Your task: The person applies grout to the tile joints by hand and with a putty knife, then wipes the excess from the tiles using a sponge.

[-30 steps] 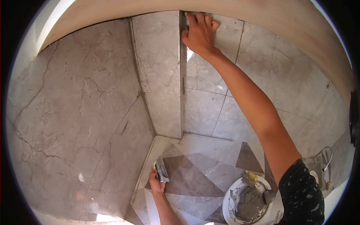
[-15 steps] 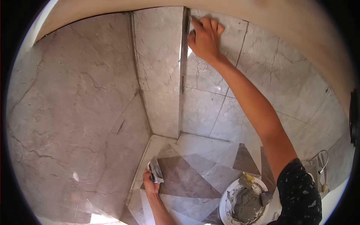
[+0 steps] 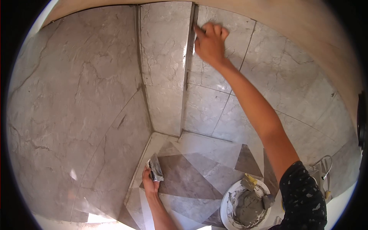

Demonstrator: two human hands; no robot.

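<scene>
In the head view, my right hand (image 3: 210, 43) is raised to the tiled wall, holding nothing. Its index finger stretches out onto the dark grout joint (image 3: 194, 20) beside the projecting tiled column (image 3: 165, 50), while the other fingers are bent. Low at the left, my left hand (image 3: 151, 182) is closed around a putty knife (image 3: 155, 168) with a shiny metal blade. Grey paste smears the blade, and the hand hides its handle.
A white bucket (image 3: 223, 209) of grey grout stands on the patterned floor (image 3: 184, 174) at lower right. A yellow-edged tool (image 3: 249, 181) and a grey scraper (image 3: 267, 201) lie at its rim. Farther right, a thin hose (image 3: 329, 165) hangs by the wall.
My right fingertip has moved slightly down along the joint. The left hand still grips the putty knife, a little more upright. The whole view has shifted slightly.
</scene>
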